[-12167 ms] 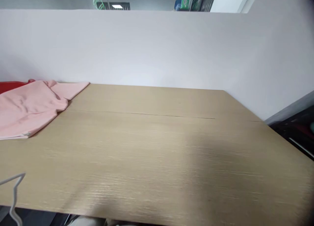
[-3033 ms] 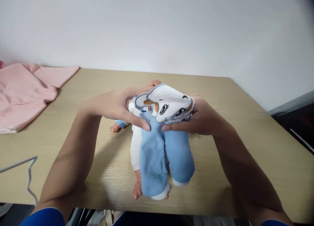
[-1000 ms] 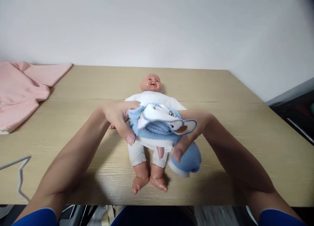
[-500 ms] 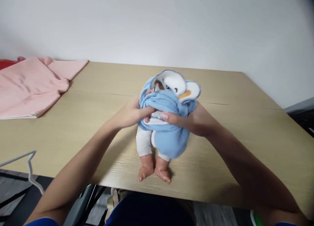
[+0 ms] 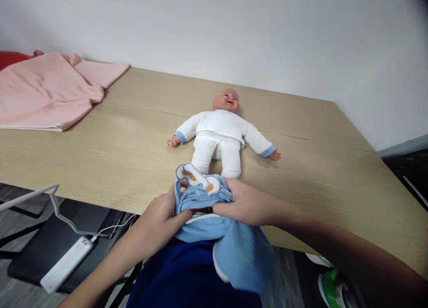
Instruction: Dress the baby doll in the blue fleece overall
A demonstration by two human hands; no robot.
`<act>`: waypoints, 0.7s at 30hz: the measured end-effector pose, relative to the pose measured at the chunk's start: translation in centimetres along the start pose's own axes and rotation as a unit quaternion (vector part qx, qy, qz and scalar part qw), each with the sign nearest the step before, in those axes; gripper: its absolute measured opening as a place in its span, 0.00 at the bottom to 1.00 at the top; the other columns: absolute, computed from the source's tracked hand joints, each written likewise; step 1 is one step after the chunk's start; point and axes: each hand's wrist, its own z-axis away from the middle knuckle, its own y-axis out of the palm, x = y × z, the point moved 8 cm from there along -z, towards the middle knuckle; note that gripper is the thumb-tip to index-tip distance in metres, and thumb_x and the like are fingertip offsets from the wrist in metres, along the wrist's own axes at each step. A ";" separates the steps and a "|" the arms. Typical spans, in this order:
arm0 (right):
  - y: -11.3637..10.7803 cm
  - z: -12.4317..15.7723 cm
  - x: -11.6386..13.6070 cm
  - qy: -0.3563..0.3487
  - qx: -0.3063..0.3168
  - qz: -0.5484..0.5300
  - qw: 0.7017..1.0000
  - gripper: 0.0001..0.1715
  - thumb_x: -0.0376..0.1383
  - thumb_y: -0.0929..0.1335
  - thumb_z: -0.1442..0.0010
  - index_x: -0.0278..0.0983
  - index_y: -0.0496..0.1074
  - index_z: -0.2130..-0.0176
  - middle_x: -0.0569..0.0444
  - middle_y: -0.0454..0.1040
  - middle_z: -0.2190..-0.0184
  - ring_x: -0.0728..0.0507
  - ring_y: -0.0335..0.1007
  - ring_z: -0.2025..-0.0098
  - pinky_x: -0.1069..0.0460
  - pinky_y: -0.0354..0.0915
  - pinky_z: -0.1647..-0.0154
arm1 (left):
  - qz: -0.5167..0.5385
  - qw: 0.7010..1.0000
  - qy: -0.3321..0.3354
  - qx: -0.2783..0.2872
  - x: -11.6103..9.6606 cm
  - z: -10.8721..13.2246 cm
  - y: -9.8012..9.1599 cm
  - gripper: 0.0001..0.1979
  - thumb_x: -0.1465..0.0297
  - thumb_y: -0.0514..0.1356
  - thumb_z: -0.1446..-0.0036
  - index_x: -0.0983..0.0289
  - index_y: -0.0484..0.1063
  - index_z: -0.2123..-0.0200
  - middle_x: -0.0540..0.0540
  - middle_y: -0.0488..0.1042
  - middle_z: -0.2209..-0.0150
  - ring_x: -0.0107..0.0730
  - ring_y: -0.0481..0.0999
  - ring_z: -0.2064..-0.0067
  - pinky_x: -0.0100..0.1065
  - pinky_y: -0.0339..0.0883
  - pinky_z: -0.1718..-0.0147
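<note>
Pale wood tabletop [image 5: 133, 143] runs beneath a plain white wall [image 5: 234, 31]. On my feed a doll [image 5: 220, 134] in a white suit lies on its back near the middle, arms spread, legs toward the near edge. At that edge both hands hold a blue terry garment [image 5: 217, 232] bunched at its top, an animal-face patch uppermost. The left hand [image 5: 163, 219] is clamped on the bunch from the left and the right hand [image 5: 244, 205] from the right, thumbs on top. The rest of the garment hangs below the edge, and its top hides the doll's feet from me. A pink cloth [image 5: 50, 92] lies at the far left corner, well apart. On the floor I see a white power strip [image 5: 67, 263].
</note>
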 end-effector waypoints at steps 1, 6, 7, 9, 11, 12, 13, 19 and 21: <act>0.1 0.0 -0.3 0.000 -0.025 0.026 0.999 0.07 0.34 0.72 0.37 0.42 0.73 0.57 0.53 0.84 0.58 0.39 0.79 0.59 0.45 0.74 0.59 | -0.037 0.999 -0.006 0.000 0.3 0.0 0.2 0.16 0.56 0.58 0.28 0.58 0.71 0.44 0.61 0.85 0.47 0.61 0.85 0.45 0.51 0.76 0.47; 0.5 0.2 -0.2 0.010 -0.123 0.241 0.963 0.13 0.32 0.73 0.36 0.41 0.72 0.52 0.44 0.81 0.52 0.30 0.78 0.51 0.39 0.70 0.53 | -0.209 0.977 -0.044 0.009 1.5 -0.6 0.9 0.14 0.55 0.52 0.28 0.55 0.63 0.66 0.64 0.81 0.63 0.62 0.83 0.60 0.50 0.71 0.59; 0.8 0.2 -0.3 0.015 -0.116 0.269 0.956 0.14 0.32 0.73 0.36 0.40 0.72 0.50 0.42 0.81 0.51 0.30 0.78 0.52 0.40 0.70 0.54 | -0.228 0.973 -0.045 0.014 1.8 -0.8 1.1 0.15 0.56 0.52 0.28 0.54 0.60 0.68 0.63 0.80 0.65 0.61 0.82 0.61 0.50 0.70 0.60; 1.3 0.1 -0.6 0.030 -0.105 0.312 0.944 0.14 0.33 0.72 0.35 0.39 0.72 0.49 0.40 0.82 0.52 0.30 0.79 0.55 0.41 0.68 0.59 | -0.239 0.971 -0.028 0.007 2.0 -1.0 1.2 0.15 0.58 0.54 0.29 0.53 0.56 0.70 0.62 0.78 0.66 0.60 0.81 0.60 0.52 0.72 0.58; 1.5 -0.1 -1.3 0.059 -0.092 0.322 0.940 0.19 0.35 0.72 0.33 0.37 0.71 0.44 0.38 0.83 0.54 0.31 0.79 0.59 0.42 0.67 0.63 | -0.209 0.978 0.012 -0.015 2.0 -1.2 1.2 0.16 0.59 0.57 0.32 0.54 0.56 0.70 0.61 0.77 0.65 0.60 0.80 0.56 0.54 0.74 0.52; 1.6 -0.1 -1.8 0.073 -0.085 0.323 0.940 0.23 0.36 0.72 0.32 0.35 0.70 0.40 0.38 0.83 0.53 0.30 0.80 0.60 0.42 0.66 0.63 | -0.181 0.983 0.032 -0.023 2.0 -1.2 1.2 0.15 0.60 0.59 0.33 0.54 0.58 0.70 0.60 0.78 0.64 0.59 0.80 0.54 0.55 0.75 0.50; 1.6 -0.1 -2.1 0.080 -0.079 0.323 0.940 0.27 0.36 0.71 0.32 0.34 0.68 0.37 0.37 0.83 0.52 0.30 0.81 0.60 0.42 0.67 0.63 | -0.151 0.987 0.047 -0.028 2.1 -1.2 1.2 0.14 0.60 0.61 0.34 0.55 0.61 0.69 0.60 0.79 0.63 0.59 0.80 0.53 0.56 0.76 0.48; 1.2 0.0 -3.0 0.022 -0.097 0.268 0.958 0.39 0.34 0.73 0.36 0.38 0.63 0.30 0.37 0.82 0.41 0.27 0.83 0.45 0.40 0.72 0.50 | -0.039 0.995 0.028 -0.088 4.0 -0.6 1.3 0.11 0.61 0.66 0.40 0.55 0.66 0.67 0.57 0.78 0.63 0.55 0.80 0.55 0.53 0.80 0.53; 0.9 0.1 -3.3 0.012 -0.113 0.231 0.966 0.40 0.33 0.75 0.38 0.40 0.62 0.31 0.40 0.82 0.40 0.28 0.83 0.45 0.42 0.72 0.49 | -0.017 0.993 0.036 -0.113 4.1 -0.4 1.3 0.12 0.60 0.66 0.37 0.55 0.66 0.66 0.57 0.78 0.63 0.56 0.80 0.54 0.53 0.79 0.54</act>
